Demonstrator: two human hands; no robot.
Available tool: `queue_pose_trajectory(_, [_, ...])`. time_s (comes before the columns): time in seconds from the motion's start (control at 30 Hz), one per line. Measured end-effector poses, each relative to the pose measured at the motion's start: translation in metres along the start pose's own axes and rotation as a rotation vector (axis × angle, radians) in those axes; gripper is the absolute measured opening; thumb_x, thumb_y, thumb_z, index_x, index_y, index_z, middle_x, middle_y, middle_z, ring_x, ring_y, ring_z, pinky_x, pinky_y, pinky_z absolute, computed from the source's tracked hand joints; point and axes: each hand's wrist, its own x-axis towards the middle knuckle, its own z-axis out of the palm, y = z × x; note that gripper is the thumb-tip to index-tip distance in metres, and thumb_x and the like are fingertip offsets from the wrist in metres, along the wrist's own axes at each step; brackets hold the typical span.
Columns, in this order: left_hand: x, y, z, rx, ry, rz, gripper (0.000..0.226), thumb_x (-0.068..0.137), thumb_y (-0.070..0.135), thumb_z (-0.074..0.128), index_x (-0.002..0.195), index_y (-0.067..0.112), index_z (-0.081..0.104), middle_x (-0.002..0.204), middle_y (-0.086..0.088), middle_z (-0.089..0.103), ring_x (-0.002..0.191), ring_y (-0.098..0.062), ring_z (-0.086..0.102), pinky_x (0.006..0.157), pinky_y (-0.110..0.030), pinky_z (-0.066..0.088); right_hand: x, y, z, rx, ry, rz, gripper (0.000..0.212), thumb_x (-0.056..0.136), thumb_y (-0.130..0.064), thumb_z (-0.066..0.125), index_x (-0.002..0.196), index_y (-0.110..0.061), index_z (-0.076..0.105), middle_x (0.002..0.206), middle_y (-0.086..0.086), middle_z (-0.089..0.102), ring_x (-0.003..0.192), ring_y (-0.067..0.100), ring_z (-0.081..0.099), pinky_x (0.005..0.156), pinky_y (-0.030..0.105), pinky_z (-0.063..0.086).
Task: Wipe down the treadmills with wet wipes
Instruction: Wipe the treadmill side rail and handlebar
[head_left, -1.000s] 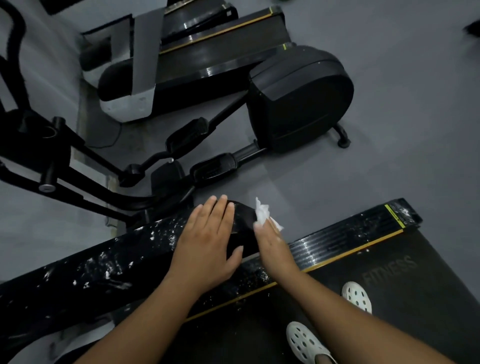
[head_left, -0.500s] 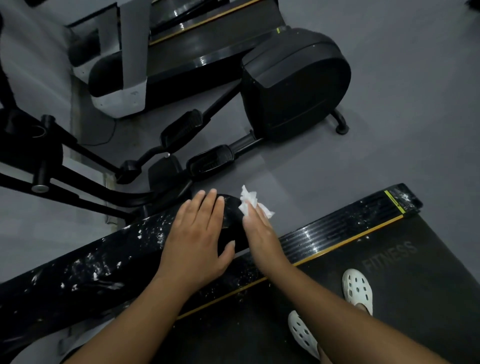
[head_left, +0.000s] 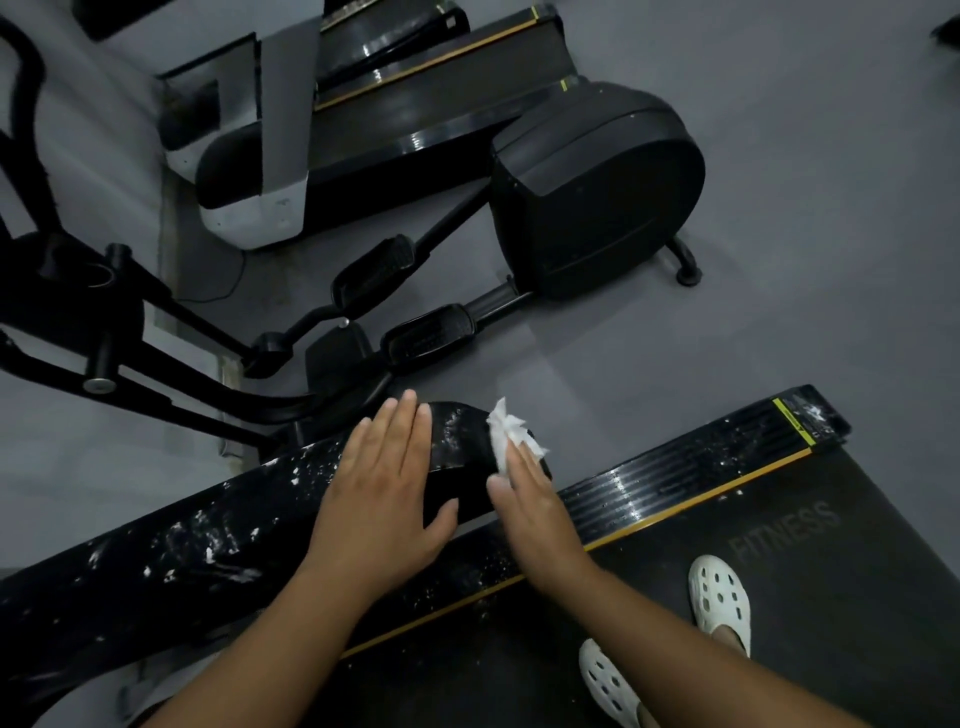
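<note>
head view: both hands on a speckled treadmill handrail, wipe under the right

head camera looks down on a black treadmill (head_left: 779, 597) whose dark belt carries the faint word "fitness". its long glossy handrail (head_left: 182, 545) runs from the lower left up to a rounded end near the middle of the frame and is dotted with white flecks and smears. the ribbed side rail (head_left: 675, 478) with its yellow edge line is flecked too.

the left hand (head_left: 384, 499) lies flat on the handrail near its rounded end, fingers straight and close together, thumb spread to the side, holding nothing. the right hand (head_left: 535, 509) is just beside it on the same end, straight fingers pressing a wet wipe (head_left: 506, 434) against the black surface. the wipe is white and crumpled, and a bunched tuft sticks out past the fingertips.

two white perforated clogs (head_left: 719, 592) stand on the belt at the lower right. beyond the handrail, on the grey floor (head_left: 779, 312), stands a black elliptical trainer (head_left: 597, 197), with a second treadmill (head_left: 441, 119) behind it.
</note>
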Motion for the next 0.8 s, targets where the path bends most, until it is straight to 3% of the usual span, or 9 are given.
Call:
queue_pose_trajectory(0.1, [-0.002, 0.003, 0.002, -0.041, 0.004, -0.02, 0.097, 0.086, 0.063, 0.043, 0.159, 0.004, 0.019, 0.168, -0.014, 0.012, 0.156, -0.026, 0.009, 0.126, -0.046, 0.014, 0.034, -0.021, 0.0, 0.002, 0.06, 0.084, 0.082, 0.09, -0.075, 0.018, 0.16, -0.031, 0.022, 0.166, -0.008, 0.022, 0.152, 0.009, 0.015, 0.124, 0.044, 0.02])
queue_pose_trajectory(0.27, [-0.002, 0.002, 0.005, -0.076, 0.021, -0.015, 0.095, 0.09, 0.064, 0.043, 0.16, 0.007, 0.015, 0.169, -0.012, 0.009, 0.157, -0.024, 0.005, 0.126, -0.044, 0.009, -0.011, -0.044, 0.005, -0.079, -0.079, -0.154, 0.07, 0.092, -0.073, 0.018, 0.154, -0.045, 0.005, 0.16, -0.029, -0.006, 0.149, -0.009, -0.01, 0.121, 0.02, -0.001])
queue_pose_trajectory(0.4, [-0.005, -0.004, 0.003, -0.047, -0.003, -0.023, 0.098, 0.087, 0.064, 0.039, 0.161, 0.005, 0.012, 0.169, -0.013, 0.005, 0.157, -0.024, 0.004, 0.126, -0.046, 0.016, 0.011, -0.015, -0.001, -0.095, -0.013, 0.0, 0.085, 0.089, -0.08, 0.018, 0.161, -0.035, 0.01, 0.168, -0.015, 0.008, 0.153, 0.002, 0.004, 0.125, 0.043, 0.018])
queue_pose_trajectory(0.47, [-0.009, -0.009, 0.003, -0.058, -0.004, -0.066, 0.1, 0.086, 0.063, 0.043, 0.161, 0.006, 0.01, 0.169, -0.013, 0.004, 0.156, -0.024, 0.004, 0.126, -0.044, 0.014, 0.031, -0.036, 0.004, -0.071, 0.01, 0.036, 0.088, 0.087, -0.081, 0.018, 0.161, -0.032, 0.015, 0.167, -0.01, 0.015, 0.153, 0.007, 0.01, 0.123, 0.046, 0.021])
queue_pose_trajectory(0.6, [-0.012, -0.008, 0.007, -0.118, 0.018, -0.079, 0.098, 0.087, 0.063, 0.046, 0.16, 0.007, 0.013, 0.169, -0.012, 0.007, 0.156, -0.022, 0.006, 0.127, -0.043, 0.01, -0.002, -0.057, 0.01, -0.201, -0.056, -0.186, 0.089, 0.088, -0.083, 0.015, 0.161, -0.034, 0.003, 0.166, -0.019, -0.007, 0.151, -0.001, -0.013, 0.122, 0.026, -0.001])
queue_pose_trajectory(0.67, [-0.011, -0.008, 0.008, -0.117, 0.012, -0.081, 0.099, 0.087, 0.065, 0.043, 0.16, 0.007, 0.012, 0.169, -0.012, 0.007, 0.157, -0.023, 0.005, 0.127, -0.043, 0.009, -0.016, -0.038, 0.001, -0.286, -0.108, -0.227, 0.088, 0.085, -0.087, 0.012, 0.158, -0.04, -0.004, 0.158, -0.031, -0.017, 0.148, -0.006, -0.018, 0.12, 0.021, -0.003])
queue_pose_trajectory(0.73, [-0.01, -0.008, 0.007, -0.115, 0.003, -0.076, 0.101, 0.086, 0.067, 0.042, 0.161, 0.007, 0.008, 0.169, -0.011, 0.004, 0.157, -0.023, 0.002, 0.127, -0.043, 0.007, -0.001, -0.031, -0.004, -0.257, -0.08, -0.173, 0.089, 0.086, -0.086, 0.018, 0.16, -0.04, 0.001, 0.162, -0.028, -0.008, 0.151, -0.003, -0.008, 0.125, 0.031, 0.01])
queue_pose_trajectory(0.8, [-0.011, -0.01, 0.005, -0.118, -0.006, -0.07, 0.101, 0.085, 0.067, 0.035, 0.161, 0.009, 0.0, 0.169, -0.01, -0.005, 0.156, -0.022, -0.006, 0.127, -0.042, 0.002, 0.021, -0.046, 0.001, -0.171, -0.005, -0.059, 0.087, 0.088, -0.079, 0.024, 0.161, -0.034, 0.009, 0.168, -0.014, 0.007, 0.153, 0.004, 0.003, 0.125, 0.042, 0.018])
